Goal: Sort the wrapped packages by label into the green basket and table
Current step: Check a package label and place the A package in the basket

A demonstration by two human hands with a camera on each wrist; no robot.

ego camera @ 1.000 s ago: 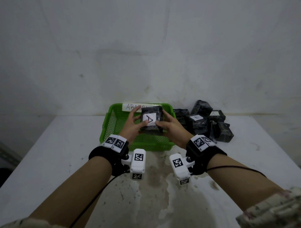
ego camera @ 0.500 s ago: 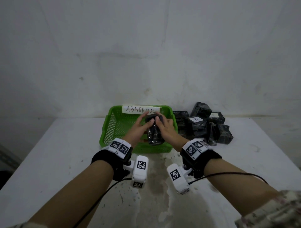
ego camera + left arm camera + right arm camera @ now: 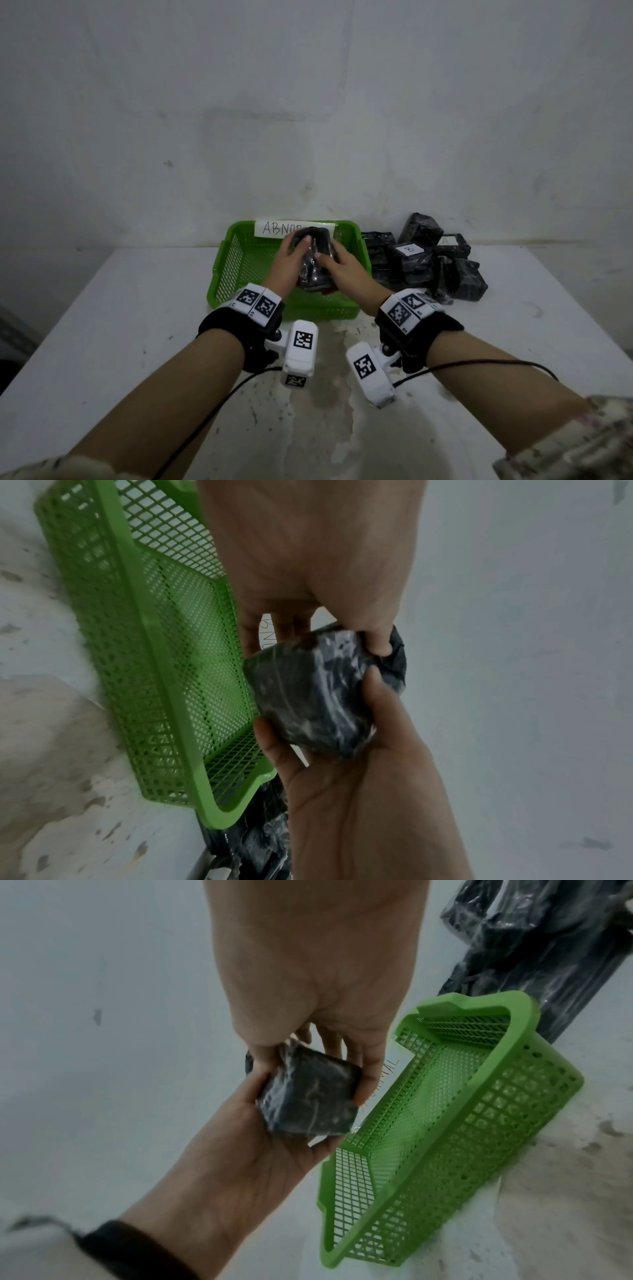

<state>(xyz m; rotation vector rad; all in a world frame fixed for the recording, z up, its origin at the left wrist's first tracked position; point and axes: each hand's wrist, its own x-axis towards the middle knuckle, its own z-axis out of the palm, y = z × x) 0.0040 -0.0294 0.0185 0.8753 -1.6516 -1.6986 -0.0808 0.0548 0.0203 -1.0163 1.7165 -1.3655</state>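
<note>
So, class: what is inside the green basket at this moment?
The green basket shows only bare mesh floor; no package lies in it. Both hands, left hand and right hand, hold one wrapped package above it. The part of the floor under the hands is hidden in the head view.

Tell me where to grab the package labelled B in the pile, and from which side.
Take the B package from above, fingers on its left and right edges. Its label faces up and it sits on top of the pile, so the top is clear. Neighbours crowd its sides, so a low side grip looks awkward.
</note>
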